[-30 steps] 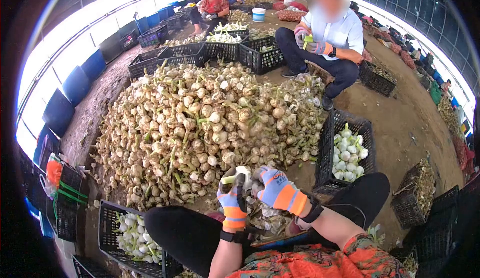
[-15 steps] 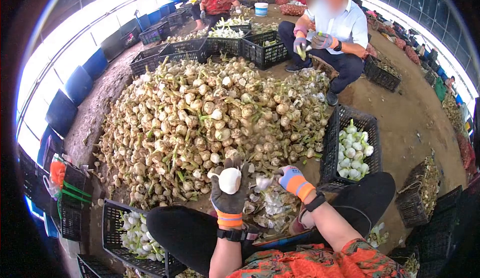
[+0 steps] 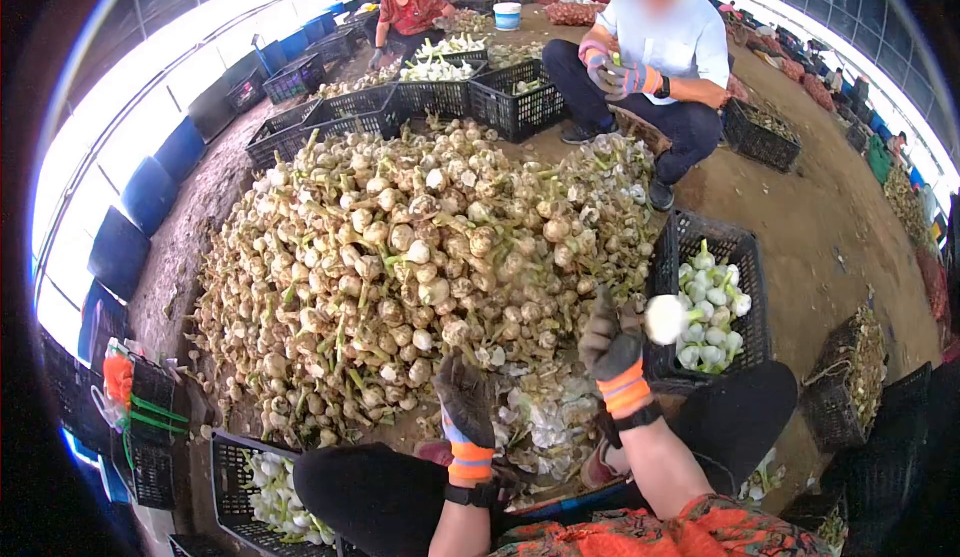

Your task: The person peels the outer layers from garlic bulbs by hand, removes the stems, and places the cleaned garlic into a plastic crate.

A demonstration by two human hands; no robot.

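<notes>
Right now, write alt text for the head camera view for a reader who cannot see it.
A seated person's gloved right hand is beside a peeled white garlic bulb in front of a black crate of cleaned garlic, while the gloved left hand reaches toward a large pile of unpeeled garlic. Another person squats beyond the pile.

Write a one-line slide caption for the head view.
Right hand beside a peeled white garlic bulb near the black crate; left hand over the garlic pile.

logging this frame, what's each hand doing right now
Left hand: open, palm down, holds nothing, over the peelings.
Right hand: closed on a peeled garlic bulb, beside the black crate.
</notes>
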